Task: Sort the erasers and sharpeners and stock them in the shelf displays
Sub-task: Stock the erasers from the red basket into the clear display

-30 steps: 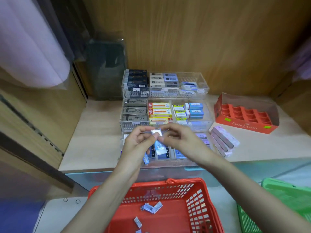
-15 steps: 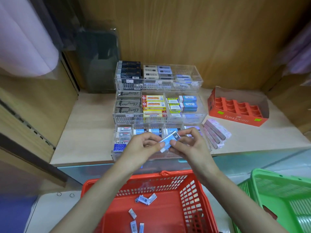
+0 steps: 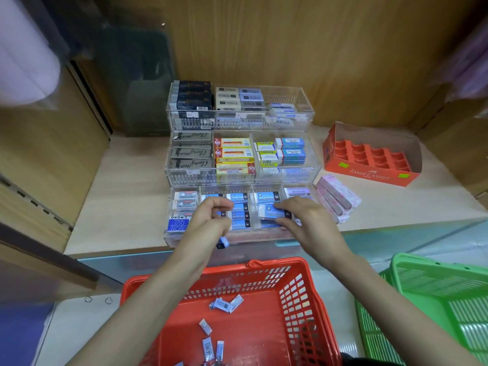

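The right hand (image 3: 298,217) pinches a blue eraser (image 3: 273,213) and holds it low over the front row of the clear display (image 3: 237,239), right above other blue ones. The left hand (image 3: 211,216) has curled fingers. A small blue eraser (image 3: 223,243) peeks out under it, but one cannot tell if the hand holds it. Many rows look full already. A few small pieces (image 3: 225,303) lie in the red basket (image 3: 277,263), and pink erasers (image 3: 336,200) lie beside the display, so some sorting looks left.
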### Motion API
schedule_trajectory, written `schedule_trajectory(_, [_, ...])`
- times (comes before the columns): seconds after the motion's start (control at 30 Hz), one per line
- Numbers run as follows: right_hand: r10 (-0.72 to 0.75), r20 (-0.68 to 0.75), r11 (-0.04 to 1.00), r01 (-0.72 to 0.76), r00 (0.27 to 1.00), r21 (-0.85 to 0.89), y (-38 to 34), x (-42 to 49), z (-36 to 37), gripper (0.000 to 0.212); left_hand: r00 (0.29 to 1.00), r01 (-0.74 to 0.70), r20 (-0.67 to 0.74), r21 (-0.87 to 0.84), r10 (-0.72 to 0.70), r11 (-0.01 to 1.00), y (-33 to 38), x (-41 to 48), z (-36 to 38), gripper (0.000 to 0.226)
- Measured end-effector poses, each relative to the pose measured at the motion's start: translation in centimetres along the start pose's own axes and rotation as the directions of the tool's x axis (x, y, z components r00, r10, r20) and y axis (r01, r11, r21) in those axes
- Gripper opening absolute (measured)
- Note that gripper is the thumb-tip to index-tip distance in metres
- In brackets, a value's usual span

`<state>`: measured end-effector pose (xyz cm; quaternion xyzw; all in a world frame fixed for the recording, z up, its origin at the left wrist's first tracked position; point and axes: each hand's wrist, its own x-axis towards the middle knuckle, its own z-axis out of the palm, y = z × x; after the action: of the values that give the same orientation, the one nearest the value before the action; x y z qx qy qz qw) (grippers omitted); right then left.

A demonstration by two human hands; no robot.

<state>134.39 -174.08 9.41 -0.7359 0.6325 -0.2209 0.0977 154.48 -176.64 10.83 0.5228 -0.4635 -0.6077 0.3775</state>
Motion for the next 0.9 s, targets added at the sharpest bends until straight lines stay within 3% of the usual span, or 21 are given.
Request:
schedule_trajectory(0.1, [-0.028,-0.004,0.99,0.027,1.0,-0.137,-0.1,1.0,0.7,0.028,0.999,-0.019,-0.033,-0.027,0.018,0.999,0.0,0.4,-0.4,0.047])
schedule_trajectory(0.23, [-0.05,0.002,0.983,0.05,0.999,-0.178,0.1,1.7,0.1,0.02,0.999,-0.016,-0.039,-0.074,0.013,0.997,0.1,0.7,-0.9,0.044])
schedule_trajectory(0.33, [-0.107,0.074,0.945,0.125,0.992,-0.302,0.6,2.0,-0.2,0.011,0.999,-0.003,-0.047,-0.121,-0.003,0.993,-0.1,0.9,-1.2,0.038])
schedule_trajectory(0.5, [-0.051,0.149,0.888,0.113,0.987,-0.446,0.1,2.3,1.8,0.033,0.994,-0.033,-0.104,-0.115,0.021,0.993,-0.3,0.7,-1.2,0.025])
schedule_trajectory(0.67, [0.017,0.11,0.947,0.019,0.994,-0.32,0.3,3.7,2.9,0.004,0.995,-0.03,-0.101,-0.197,0.01,0.98,0.1,0.6,-1.1,0.024])
schedule_trajectory(0.8, [-0.01,0.085,0.93,0.041,0.996,-0.366,-1.0,3.7,1.9,0.014,0.992,0.021,-0.115,-0.28,-0.055,0.96,0.3,0.5,-1.1,0.021])
schedule_trajectory(0.83, [-0.01,0.074,0.955,0.031,0.997,-0.296,-1.7,3.5,1.5,0.018,0.989,0.031,-0.128,-0.302,-0.073,0.953,0.4,0.5,-1.1,0.02])
schedule_trajectory(0.9, [0.012,0.047,0.999,-0.014,0.999,0.033,-3.9,2.8,0.5,0.024,0.986,0.041,-0.14,-0.35,-0.095,0.936,0.6,0.4,-1.1,0.02])
